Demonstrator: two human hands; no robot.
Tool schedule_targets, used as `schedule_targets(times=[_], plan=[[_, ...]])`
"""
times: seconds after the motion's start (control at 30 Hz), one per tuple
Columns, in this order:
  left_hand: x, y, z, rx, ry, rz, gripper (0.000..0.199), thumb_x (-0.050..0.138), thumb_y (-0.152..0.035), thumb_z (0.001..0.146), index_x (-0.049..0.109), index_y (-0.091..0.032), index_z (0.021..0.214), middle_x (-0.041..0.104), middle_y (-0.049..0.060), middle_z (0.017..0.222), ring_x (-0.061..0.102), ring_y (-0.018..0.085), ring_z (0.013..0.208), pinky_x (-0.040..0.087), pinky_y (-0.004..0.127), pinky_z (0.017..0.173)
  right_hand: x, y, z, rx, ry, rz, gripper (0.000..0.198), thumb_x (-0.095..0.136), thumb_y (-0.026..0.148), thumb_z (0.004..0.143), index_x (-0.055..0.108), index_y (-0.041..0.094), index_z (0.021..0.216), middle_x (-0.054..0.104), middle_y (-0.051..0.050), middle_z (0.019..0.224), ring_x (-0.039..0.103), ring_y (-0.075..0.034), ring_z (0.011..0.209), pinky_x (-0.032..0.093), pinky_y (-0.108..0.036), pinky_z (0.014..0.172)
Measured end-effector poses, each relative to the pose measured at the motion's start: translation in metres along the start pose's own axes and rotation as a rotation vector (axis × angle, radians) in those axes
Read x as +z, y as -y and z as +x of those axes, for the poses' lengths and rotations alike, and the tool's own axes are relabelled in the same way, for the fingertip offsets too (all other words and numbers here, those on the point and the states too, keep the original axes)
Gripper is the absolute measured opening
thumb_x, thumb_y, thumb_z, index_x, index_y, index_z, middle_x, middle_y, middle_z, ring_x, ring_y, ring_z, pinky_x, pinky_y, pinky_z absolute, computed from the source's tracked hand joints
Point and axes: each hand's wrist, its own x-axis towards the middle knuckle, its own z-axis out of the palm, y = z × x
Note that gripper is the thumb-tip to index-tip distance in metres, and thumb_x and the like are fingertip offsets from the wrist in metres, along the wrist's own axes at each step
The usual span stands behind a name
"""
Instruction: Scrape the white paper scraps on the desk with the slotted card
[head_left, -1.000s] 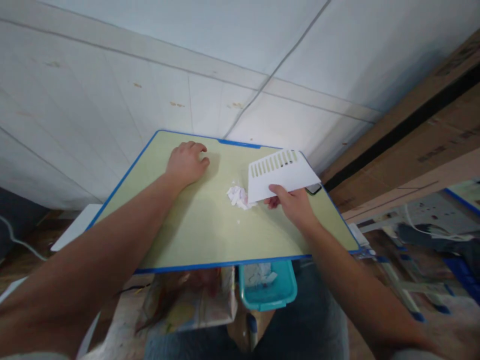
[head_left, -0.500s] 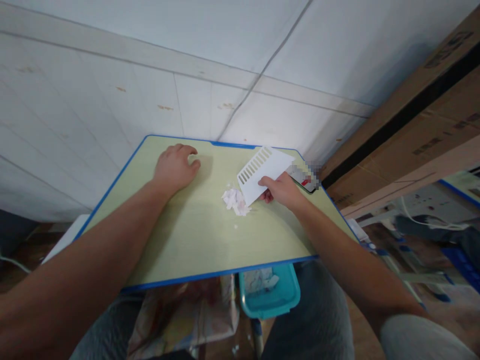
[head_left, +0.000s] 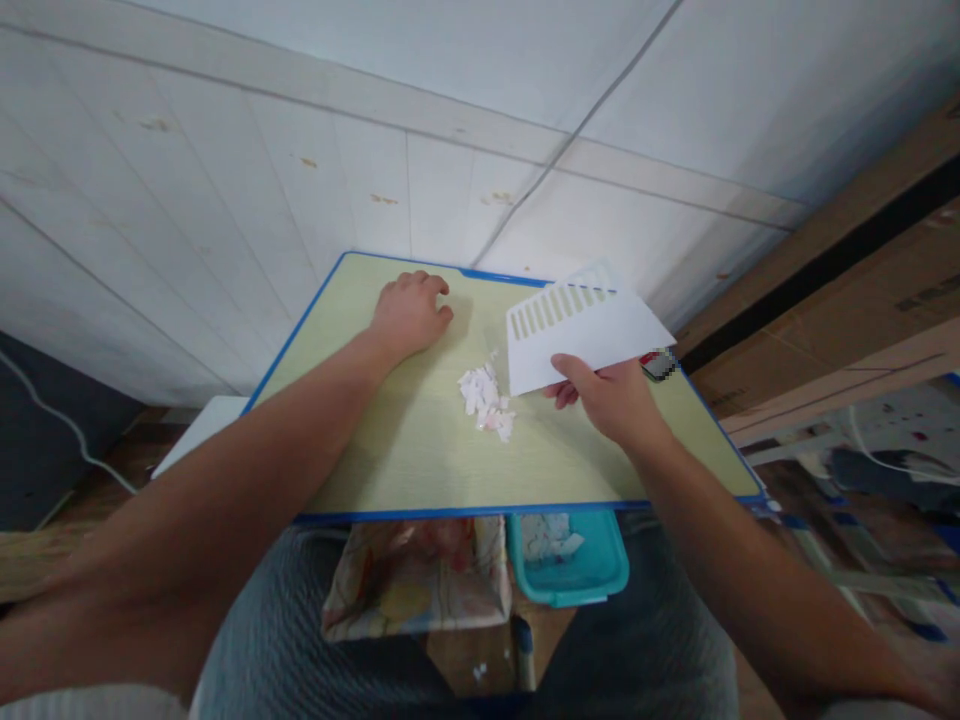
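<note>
In the head view my right hand [head_left: 611,395] grips a white slotted sheet [head_left: 544,355], thumb on top and fingers underneath. The sheet is tilted above the table, with a row of narrow cut-outs along its far side. Just left of its near corner lies a small heap of torn white paper scraps [head_left: 484,395] on the pale yellow table [head_left: 420,460]. My left hand [head_left: 411,312] rests on the table farther left, its fingers curved and thumb apart, holding nothing.
A partly covered phone [head_left: 658,366] lies beyond my right wrist. Below the near edge are a teal plastic tub [head_left: 574,585] with paper scraps inside and a patterned bag or lined box [head_left: 420,612]. A white wall [head_left: 352,180] stands behind; cardboard boxes [head_left: 825,320] line the right.
The slotted sheet has turned and shifted away from the heap, opening a small gap. It now covers more of the phone. The view has shifted left; my left hand stays on the table.
</note>
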Motion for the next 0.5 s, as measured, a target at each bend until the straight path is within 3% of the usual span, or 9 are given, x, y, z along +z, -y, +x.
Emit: schedule_targets(times=[0.13,0.27,0.4,0.5], plan=[[0.002,0.005,0.009,0.004,0.008,0.001,0.045,0.066,-0.028,0.1,0.081,-0.022,0.141,0.077,0.02,0.152,0.063,0.047,0.15,0.048,0.066,0.13,-0.003,-0.006,-0.04,-0.015,-0.036,-0.015,0.043,0.084,0.056,0.098,0.076,0.024,0.07,0.079,-0.007,0.066,0.075,-0.024,0.059,0.069,-0.04,0.069],[0.008,0.016,0.01,-0.026,-0.02,-0.017,0.046,0.063,-0.027,0.102,0.079,-0.023,0.144,0.077,0.019,0.149,0.064,0.045,0.148,0.047,0.065,0.13,-0.004,-0.016,-0.071,-0.009,-0.083,-0.09,0.046,0.08,0.054,0.106,0.077,0.026,0.069,0.081,-0.007,0.07,0.08,-0.026,0.067,0.072,-0.042,0.082],[0.012,0.019,0.008,-0.02,-0.033,-0.043,0.043,0.065,-0.028,0.103,0.077,-0.025,0.145,0.076,0.017,0.15,0.061,0.044,0.151,0.046,0.063,0.131,-0.012,-0.02,-0.085,-0.069,-0.03,-0.192,0.047,0.077,0.046,0.111,0.079,0.027,0.068,0.083,-0.006,0.074,0.081,-0.026,0.073,0.071,-0.042,0.087],[0.013,0.017,0.008,-0.011,-0.024,-0.056,0.042,0.067,-0.03,0.103,0.075,-0.025,0.144,0.077,0.016,0.147,0.06,0.044,0.152,0.046,0.063,0.131,-0.016,-0.016,-0.095,-0.07,0.014,-0.199,0.049,0.077,0.045,0.112,0.077,0.029,0.066,0.081,-0.005,0.071,0.081,-0.027,0.072,0.071,-0.041,0.082]])
